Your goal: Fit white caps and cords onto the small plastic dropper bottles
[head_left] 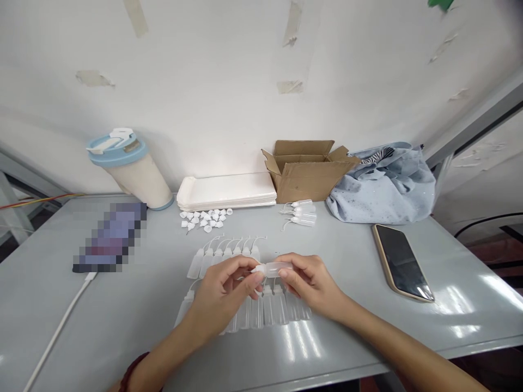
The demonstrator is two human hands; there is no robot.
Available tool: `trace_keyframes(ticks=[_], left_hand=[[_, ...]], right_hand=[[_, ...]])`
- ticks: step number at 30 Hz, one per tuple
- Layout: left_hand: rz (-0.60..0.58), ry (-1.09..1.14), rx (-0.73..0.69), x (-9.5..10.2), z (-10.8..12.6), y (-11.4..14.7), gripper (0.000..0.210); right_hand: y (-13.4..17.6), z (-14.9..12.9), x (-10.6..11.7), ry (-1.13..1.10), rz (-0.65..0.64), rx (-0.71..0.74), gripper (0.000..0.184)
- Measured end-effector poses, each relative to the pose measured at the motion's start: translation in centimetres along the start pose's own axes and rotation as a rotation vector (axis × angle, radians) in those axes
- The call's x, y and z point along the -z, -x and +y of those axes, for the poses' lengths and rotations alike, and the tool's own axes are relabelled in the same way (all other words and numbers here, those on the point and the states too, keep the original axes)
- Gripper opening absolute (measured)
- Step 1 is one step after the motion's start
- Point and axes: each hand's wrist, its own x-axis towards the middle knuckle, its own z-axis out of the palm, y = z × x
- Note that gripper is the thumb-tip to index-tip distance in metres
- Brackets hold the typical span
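Note:
Between my two hands a small translucent squeeze bottle (279, 268) lies on its side above the table, its neck pointing left. My right hand (314, 286) is closed around the body, thumb in front. Thumb and fingers of my left hand (220, 291) pinch the white cap (260, 269) at the neck; the fingers partly hide the tip. Just beyond my hands, a row of similar bottles (207, 263) has thin bent strips rising from the tops. Beneath my hands is a second row of bottles (267, 310), partly covered by them.
Loose white caps (206, 218) lie before a stack of white envelopes (232, 189). Several bottles (303, 212) lie near an open cardboard box (306, 179). A tumbler (133, 169) and a pixelated phone (110, 237) stand left; a cloth bag (386, 188) and phone (402, 261) are right.

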Motion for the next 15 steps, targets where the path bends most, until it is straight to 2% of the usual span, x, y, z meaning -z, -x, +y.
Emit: trace_keyframes(ticks=[4,7,12,15], left_hand=[[-0.132,0.039,0.1,0.22,-0.02,-0.16,0.036],[-0.152,-0.005,0.147,0.25,-0.1,-0.05,0.045],[-0.166,-0.097,0.169,0.12,-0.14,0.22,0.048],[-0.129,-0.189,0.094,-0.09,-0.08,0.21,0.047]], right_hand=[[0.13,-0.02,-0.04,0.183,0.005,0.209,0.022],[0.21,0.23,-0.13,0.252,0.007,0.318,0.023],[0.24,0.88,-0.27,0.337,0.014,0.39,0.024],[0.24,0.85,-0.28,0.291,0.013,0.359,0.025]])
